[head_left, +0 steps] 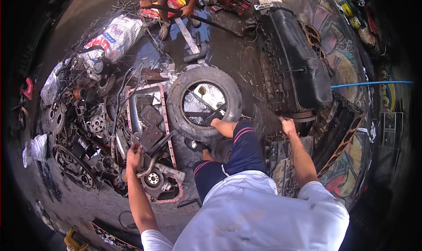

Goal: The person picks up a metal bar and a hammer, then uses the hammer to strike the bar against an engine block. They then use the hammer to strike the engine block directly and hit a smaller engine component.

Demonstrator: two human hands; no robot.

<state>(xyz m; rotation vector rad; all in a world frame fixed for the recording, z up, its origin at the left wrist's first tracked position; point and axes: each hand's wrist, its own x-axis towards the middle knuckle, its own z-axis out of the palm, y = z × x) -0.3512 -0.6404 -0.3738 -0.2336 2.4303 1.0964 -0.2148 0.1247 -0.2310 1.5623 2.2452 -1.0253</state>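
My left hand (133,158) is over the heap of engine parts on the left, fingers loosely bent and apart. Just past its fingertips is a small round metal part (136,137), and beside it a curved metal pipe (154,164). My right hand (288,126) is out to the right, fingers curled closed, near the edge of a round metal disc (303,118) by the large engine block (292,62). I cannot tell what it grips. One of my feet (215,118) stands inside a worn tire (176,95) on the ground; the other (194,144) is beside it.
A pink-edged metal frame (165,114) lies left of the tire. Behind the heap is a filled white sack (118,38). At the top another person's hands (187,10) hold a long dark bar (211,22). A blue rod (369,83) sticks out on the right.
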